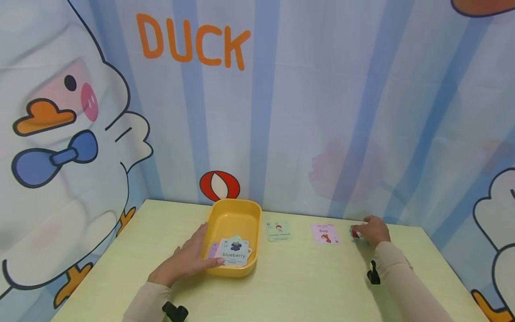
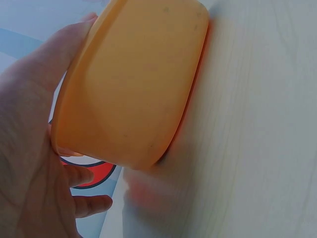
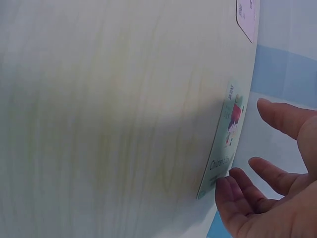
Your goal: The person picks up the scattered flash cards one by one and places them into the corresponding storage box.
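Note:
My left hand [image 1: 189, 255] holds the left side of a yellow plastic basket [image 1: 255, 237], its thumb over the near rim. The left wrist view shows the basket's outer wall [image 2: 133, 84], with two fingers reaching beyond it. Inside the basket lie several cards, a blueberry card [image 1: 235, 253] on top. At the far right, fingertips of my right hand [image 1: 375, 231] touch the edge of a green Children's Day card [image 3: 225, 144] on the table, the other fingers spread. A green Lantern Festival card [image 1: 278, 231] and a pink dog card [image 1: 325, 234] lie between basket and right hand.
The pale yellow table [image 1: 301, 286] ends at the back against a blue-striped curtain [image 1: 289, 112] printed with ducks. The cards lie in a row near that back edge. A black strap piece [image 1: 373, 273] shows at the right wrist.

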Demonstrator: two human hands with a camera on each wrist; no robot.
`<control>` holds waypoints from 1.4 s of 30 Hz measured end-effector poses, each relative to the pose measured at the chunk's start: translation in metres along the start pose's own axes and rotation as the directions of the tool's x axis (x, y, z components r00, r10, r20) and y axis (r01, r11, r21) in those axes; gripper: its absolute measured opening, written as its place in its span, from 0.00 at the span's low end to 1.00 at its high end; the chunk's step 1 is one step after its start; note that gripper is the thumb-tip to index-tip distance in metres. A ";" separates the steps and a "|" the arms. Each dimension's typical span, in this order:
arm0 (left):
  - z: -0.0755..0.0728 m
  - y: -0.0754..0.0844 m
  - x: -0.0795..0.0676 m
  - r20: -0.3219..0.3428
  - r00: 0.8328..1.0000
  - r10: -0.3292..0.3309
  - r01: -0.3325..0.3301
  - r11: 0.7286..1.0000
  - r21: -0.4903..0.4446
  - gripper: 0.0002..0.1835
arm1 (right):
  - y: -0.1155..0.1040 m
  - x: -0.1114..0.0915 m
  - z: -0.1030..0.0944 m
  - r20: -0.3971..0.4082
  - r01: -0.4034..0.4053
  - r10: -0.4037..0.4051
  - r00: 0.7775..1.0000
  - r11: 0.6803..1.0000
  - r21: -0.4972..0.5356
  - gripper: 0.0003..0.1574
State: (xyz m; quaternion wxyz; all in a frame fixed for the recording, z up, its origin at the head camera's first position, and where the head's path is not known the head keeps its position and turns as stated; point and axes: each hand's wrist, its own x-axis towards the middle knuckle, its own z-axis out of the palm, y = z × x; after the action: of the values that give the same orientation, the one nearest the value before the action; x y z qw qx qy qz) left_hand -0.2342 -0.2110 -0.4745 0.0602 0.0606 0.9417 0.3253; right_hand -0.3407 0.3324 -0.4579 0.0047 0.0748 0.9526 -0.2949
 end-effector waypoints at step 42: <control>-0.001 0.001 0.000 -0.004 1.000 0.011 -0.011 1.000 -0.004 0.68 | -0.011 0.002 0.002 -0.018 -0.089 0.087 0.996 0.992 -0.085 0.21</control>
State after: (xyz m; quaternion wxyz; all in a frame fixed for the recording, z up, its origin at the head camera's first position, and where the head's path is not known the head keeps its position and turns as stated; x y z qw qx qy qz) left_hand -0.2344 -0.2109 -0.4729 0.0568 0.0652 0.9408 0.3276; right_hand -0.3444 0.3220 -0.4535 0.0141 0.1185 0.9602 -0.2527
